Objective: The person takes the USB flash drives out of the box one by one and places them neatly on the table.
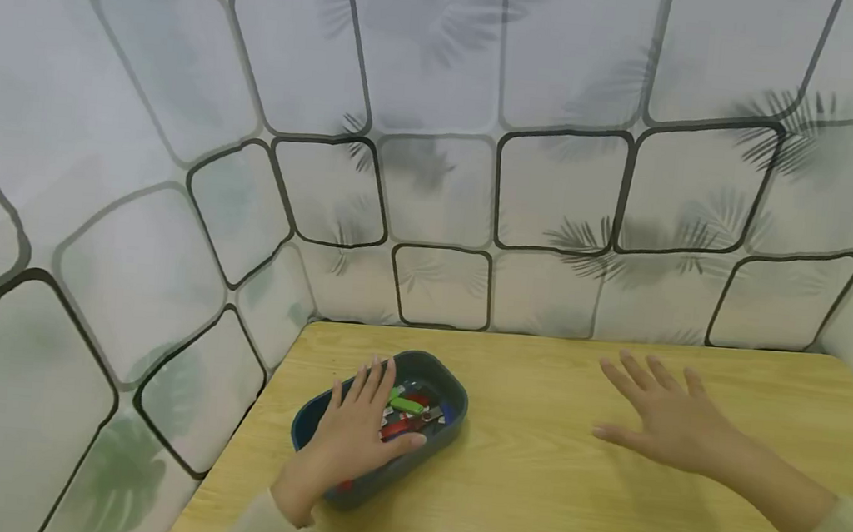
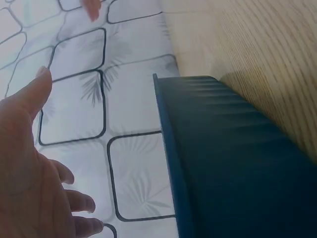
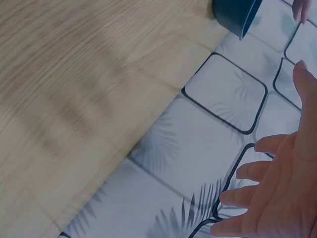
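Note:
A dark blue-green plastic bin (image 1: 454,435) stands on the wooden table, left of the middle. Inside it lie several small items, among them a bright green piece (image 1: 406,405) and a red piece (image 1: 394,427). My left hand (image 1: 353,436) hovers over the bin's near left part with fingers straight, hiding some of the contents. In the left wrist view the bin's outer wall (image 2: 237,148) fills the right side, beside the left hand (image 2: 25,163). Well to the right, my right hand (image 1: 677,423) is held above the table, fingers spread, holding nothing.
The light wooden table (image 1: 529,491) reaches back to walls (image 1: 432,191) covered with a pattern of dark rounded outlines and leaves. A wall also runs along the left side, close to the bin.

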Action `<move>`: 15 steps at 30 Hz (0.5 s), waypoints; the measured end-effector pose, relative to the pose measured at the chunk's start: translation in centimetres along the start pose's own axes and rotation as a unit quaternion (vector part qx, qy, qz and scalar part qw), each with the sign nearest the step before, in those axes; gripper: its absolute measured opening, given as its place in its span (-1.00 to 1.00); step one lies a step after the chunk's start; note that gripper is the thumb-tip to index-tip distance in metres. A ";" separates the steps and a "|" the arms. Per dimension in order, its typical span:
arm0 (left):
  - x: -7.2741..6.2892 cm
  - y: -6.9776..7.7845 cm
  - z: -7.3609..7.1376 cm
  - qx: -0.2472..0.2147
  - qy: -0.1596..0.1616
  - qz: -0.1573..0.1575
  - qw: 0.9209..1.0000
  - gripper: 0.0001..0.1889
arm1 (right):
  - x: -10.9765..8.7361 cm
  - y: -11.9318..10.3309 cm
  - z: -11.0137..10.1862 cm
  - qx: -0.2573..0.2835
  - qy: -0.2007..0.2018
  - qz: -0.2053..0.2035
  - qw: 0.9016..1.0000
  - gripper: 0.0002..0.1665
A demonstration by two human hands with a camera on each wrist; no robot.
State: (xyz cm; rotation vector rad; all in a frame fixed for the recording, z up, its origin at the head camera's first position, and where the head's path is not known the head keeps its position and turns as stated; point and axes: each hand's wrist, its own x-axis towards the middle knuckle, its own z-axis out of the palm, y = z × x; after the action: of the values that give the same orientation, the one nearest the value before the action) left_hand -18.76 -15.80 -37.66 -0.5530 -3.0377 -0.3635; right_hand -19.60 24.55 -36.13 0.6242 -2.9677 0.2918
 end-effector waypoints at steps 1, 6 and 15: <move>-0.1 -0.1 0.1 -0.010 -0.002 -0.003 1.000 0.07 | 0.3 -0.2 0.1 -0.002 0.001 -0.004 1.000 0.03; -0.9 -1.2 0.3 -0.055 -0.010 -0.026 0.998 0.04 | 1.7 -1.5 0.8 0.008 0.003 -0.025 1.000 0.02; -3.2 -3.0 0.5 -0.109 -0.011 -0.071 0.991 -0.01 | 4.0 -3.5 2.3 0.035 0.013 -0.026 0.999 0.01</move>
State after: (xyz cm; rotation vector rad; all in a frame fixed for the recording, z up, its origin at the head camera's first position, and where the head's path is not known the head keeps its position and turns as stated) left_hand -16.86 -19.54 -39.05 -0.3519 -3.0869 -0.7063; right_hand -21.93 19.36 -37.24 0.6974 -2.9222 0.3993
